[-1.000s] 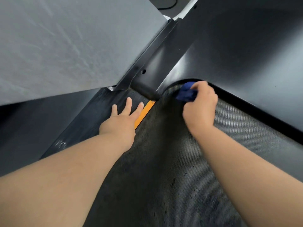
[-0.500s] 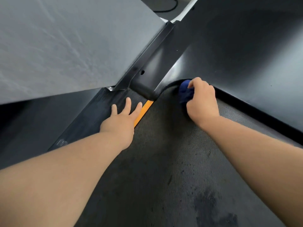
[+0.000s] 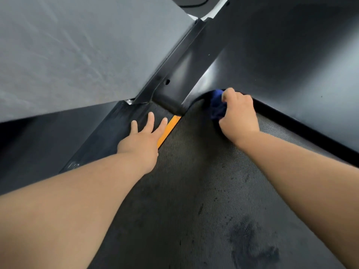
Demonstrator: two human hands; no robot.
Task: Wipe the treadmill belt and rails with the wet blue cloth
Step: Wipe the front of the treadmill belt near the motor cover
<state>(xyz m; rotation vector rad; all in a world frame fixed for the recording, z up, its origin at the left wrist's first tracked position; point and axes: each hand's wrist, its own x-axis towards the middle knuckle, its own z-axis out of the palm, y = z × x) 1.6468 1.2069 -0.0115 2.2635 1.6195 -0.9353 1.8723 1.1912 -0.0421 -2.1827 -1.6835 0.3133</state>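
- Gripping the bunched cloth (image 3: 217, 107), the right hand (image 3: 240, 115) presses it at the belt's (image 3: 194, 181) front corner.
- Left hand (image 3: 142, 138) lies flat, fingers spread, empty, on the left rail (image 3: 108, 136).
- Belt runs lengthwise back toward the person; right hand nearer.

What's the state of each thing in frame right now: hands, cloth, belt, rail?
left hand: open, flat, fingers spread, resting on the side rail
right hand: closed around the blue cloth
blue cloth: bunched, pressed at the front edge of the belt
belt: dark smudges and specks in the near part
side rail: black, with an orange strip along its inner edge
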